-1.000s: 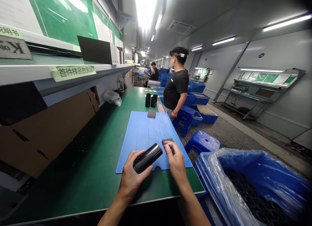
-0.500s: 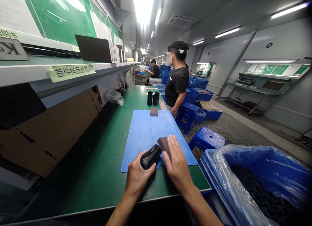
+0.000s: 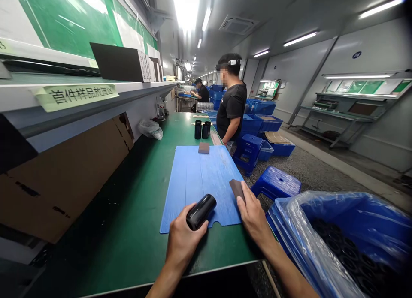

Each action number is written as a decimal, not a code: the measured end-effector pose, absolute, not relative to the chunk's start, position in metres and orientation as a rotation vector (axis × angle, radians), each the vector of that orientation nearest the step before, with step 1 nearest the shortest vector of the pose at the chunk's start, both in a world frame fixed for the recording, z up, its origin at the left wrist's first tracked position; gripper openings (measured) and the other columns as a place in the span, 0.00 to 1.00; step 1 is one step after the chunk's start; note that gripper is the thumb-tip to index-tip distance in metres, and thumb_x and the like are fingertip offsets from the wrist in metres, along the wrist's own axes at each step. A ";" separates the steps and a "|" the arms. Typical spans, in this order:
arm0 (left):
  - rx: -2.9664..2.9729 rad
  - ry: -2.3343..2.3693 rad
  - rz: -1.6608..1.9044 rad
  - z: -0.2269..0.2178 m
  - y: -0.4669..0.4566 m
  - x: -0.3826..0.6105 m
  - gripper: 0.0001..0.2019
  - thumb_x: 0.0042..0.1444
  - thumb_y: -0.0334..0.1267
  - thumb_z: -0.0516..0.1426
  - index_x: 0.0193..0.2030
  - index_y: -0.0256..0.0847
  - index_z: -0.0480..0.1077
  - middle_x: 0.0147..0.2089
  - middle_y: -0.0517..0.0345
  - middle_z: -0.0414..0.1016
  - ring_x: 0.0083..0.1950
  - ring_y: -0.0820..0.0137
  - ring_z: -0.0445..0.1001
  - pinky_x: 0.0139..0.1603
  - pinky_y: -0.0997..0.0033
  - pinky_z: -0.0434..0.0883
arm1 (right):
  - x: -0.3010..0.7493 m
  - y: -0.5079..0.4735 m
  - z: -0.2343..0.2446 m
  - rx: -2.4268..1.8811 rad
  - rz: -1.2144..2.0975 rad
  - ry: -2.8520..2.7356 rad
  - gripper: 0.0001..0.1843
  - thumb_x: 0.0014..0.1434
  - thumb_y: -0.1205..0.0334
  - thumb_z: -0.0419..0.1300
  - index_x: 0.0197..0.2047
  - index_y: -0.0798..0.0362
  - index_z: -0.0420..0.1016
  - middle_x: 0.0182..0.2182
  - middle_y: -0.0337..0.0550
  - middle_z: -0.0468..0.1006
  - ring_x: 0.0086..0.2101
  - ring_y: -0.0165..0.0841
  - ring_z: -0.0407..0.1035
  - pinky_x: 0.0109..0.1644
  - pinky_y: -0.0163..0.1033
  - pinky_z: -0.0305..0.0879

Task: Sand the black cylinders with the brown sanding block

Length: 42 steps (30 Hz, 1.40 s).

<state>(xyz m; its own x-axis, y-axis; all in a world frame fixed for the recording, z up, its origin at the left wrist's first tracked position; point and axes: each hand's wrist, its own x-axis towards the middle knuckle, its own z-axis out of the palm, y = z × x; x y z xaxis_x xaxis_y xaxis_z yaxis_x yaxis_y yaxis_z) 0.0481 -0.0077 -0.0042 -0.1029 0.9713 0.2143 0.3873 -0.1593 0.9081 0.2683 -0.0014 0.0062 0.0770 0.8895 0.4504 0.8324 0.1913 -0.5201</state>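
Cylinder (image 3: 202,211), clasped by left hand (image 3: 183,233), points to one o'clock. Right hand (image 3: 254,214) pinches brown block (image 3: 237,191) — apart, at cylinder's two o'clock.

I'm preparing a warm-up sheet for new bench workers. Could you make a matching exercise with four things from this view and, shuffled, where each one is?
Things
1. Glossy black cylinder
2. Tilted brown block
3. Blue mat
4. Nearest blue stool

Places
A. Flat on the green tabletop
B. On the floor
C. In the left hand
D. In the right hand

Pairs: 1-C, 2-D, 3-A, 4-B
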 end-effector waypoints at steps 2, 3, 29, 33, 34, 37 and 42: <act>1.561 1.507 1.262 -0.005 -0.007 0.049 0.24 0.46 0.41 0.67 0.53 0.42 0.75 0.47 0.53 0.83 0.48 0.56 0.82 0.51 0.60 0.77 | 0.253 -0.009 0.019 -1.598 0.117 -1.774 0.30 0.73 0.57 0.43 0.75 0.50 0.50 0.70 0.48 0.59 0.68 0.43 0.56 0.69 0.53 0.56; 1.553 1.504 1.266 -0.006 -0.006 0.049 0.24 0.46 0.40 0.67 0.52 0.42 0.76 0.47 0.53 0.83 0.47 0.57 0.82 0.50 0.61 0.78 | 0.241 -0.014 0.022 -1.554 0.123 -1.831 0.30 0.72 0.57 0.45 0.75 0.48 0.50 0.70 0.45 0.59 0.68 0.42 0.56 0.69 0.51 0.56; 1.561 1.442 1.173 -0.002 -0.008 0.048 0.18 0.52 0.40 0.62 0.51 0.41 0.76 0.46 0.52 0.84 0.43 0.59 0.82 0.46 0.65 0.78 | 0.194 -0.022 0.036 -1.296 -0.012 -2.214 0.28 0.70 0.64 0.49 0.72 0.50 0.58 0.68 0.48 0.62 0.69 0.42 0.54 0.64 0.51 0.57; 1.551 1.459 1.201 -0.002 -0.008 0.048 0.21 0.49 0.40 0.64 0.52 0.40 0.75 0.45 0.54 0.84 0.44 0.59 0.82 0.47 0.65 0.77 | 0.188 -0.029 0.036 -1.347 -0.010 -2.120 0.27 0.70 0.66 0.48 0.70 0.51 0.61 0.67 0.49 0.65 0.68 0.42 0.56 0.64 0.52 0.59; 1.546 1.445 1.189 -0.002 -0.008 0.048 0.20 0.50 0.40 0.63 0.52 0.40 0.76 0.44 0.54 0.84 0.43 0.60 0.82 0.46 0.65 0.77 | 0.190 -0.027 0.034 -1.315 0.015 -2.149 0.28 0.69 0.65 0.49 0.71 0.51 0.60 0.67 0.49 0.64 0.68 0.42 0.55 0.64 0.52 0.59; 1.536 1.453 1.182 -0.001 -0.007 0.048 0.22 0.48 0.41 0.64 0.52 0.40 0.76 0.45 0.53 0.84 0.45 0.58 0.82 0.48 0.63 0.77 | 0.216 -0.008 0.027 -1.316 0.121 -2.047 0.26 0.69 0.63 0.51 0.69 0.48 0.64 0.66 0.46 0.66 0.67 0.42 0.57 0.65 0.52 0.59; 1.559 1.503 1.147 0.000 -0.006 0.048 0.26 0.46 0.42 0.67 0.54 0.41 0.74 0.48 0.52 0.82 0.48 0.56 0.81 0.53 0.59 0.75 | 0.280 0.025 0.023 -1.522 0.138 -1.622 0.26 0.72 0.53 0.47 0.67 0.52 0.67 0.65 0.50 0.68 0.64 0.43 0.63 0.68 0.56 0.58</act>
